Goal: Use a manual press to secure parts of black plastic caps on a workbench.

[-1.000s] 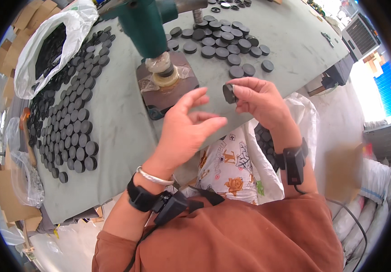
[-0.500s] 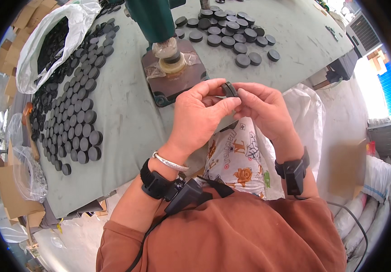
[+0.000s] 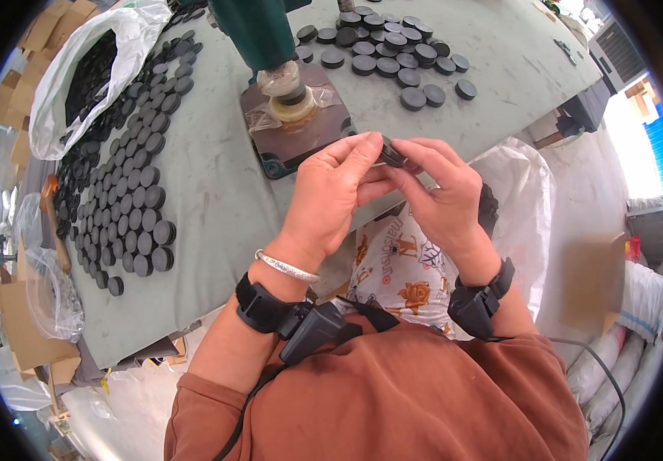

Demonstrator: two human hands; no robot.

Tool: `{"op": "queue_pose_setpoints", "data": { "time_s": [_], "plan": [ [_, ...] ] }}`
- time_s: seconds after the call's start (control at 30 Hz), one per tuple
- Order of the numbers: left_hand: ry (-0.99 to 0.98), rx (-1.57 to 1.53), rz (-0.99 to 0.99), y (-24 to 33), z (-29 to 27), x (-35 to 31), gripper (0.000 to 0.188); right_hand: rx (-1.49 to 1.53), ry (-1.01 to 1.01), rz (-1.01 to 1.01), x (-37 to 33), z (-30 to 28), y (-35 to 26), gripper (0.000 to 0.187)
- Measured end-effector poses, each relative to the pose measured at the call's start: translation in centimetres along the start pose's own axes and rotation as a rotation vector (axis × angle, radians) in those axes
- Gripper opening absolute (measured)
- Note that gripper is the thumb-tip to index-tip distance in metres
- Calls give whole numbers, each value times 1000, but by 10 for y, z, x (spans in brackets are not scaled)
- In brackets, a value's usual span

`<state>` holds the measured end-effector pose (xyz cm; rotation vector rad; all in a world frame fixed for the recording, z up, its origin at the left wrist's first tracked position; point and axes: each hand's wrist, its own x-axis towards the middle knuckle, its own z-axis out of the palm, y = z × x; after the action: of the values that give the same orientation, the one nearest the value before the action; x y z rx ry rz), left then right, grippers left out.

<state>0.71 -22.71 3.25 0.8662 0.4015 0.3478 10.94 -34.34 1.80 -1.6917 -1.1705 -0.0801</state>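
Observation:
A small black round disc (image 3: 393, 157) is pinched between my two hands, just off the table's front edge and tilted so its rim shows. My left hand (image 3: 333, 184) grips it from the left with thumb and fingertips. From the right, my right hand (image 3: 445, 190) closes its fingertips on the same piece, and the fingers cover much of it. Beyond my left hand stands a green bench press (image 3: 251, 38) over a brown base plate (image 3: 312, 138). Another dark disc (image 3: 294, 96) sits beneath the press head on a pale ring (image 3: 293, 112).
Many loose black discs (image 3: 135, 200) cover the table's left side, beside an open white plastic bag (image 3: 47, 115) of black pieces. A second pile of discs (image 3: 393, 65) lies beyond the press. A white sack (image 3: 527, 184) hangs right of my lap, with something dark (image 3: 488, 209) beside my wrist.
My fingers have shifted around the disc, with the left thumb now higher. My right wrist has moved slightly left, and a dark thing now shows beside it.

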Motion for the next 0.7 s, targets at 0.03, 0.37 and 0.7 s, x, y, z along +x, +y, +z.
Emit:
{"op": "queue_pose_setpoints", "data": {
  "time_s": [0.03, 0.37, 0.7],
  "plan": [
    [34, 23, -36, 3, 4, -1, 29, -66, 6, -52, 0, -1, 3, 29],
    [32, 142, 161, -5, -9, -8, 34, 868, 8, 483, -4, 0, -3, 27],
    [-51, 477, 299, 1, -14, -15, 29, 197, -26, 22, -1, -7, -9, 28]
  ]
}}
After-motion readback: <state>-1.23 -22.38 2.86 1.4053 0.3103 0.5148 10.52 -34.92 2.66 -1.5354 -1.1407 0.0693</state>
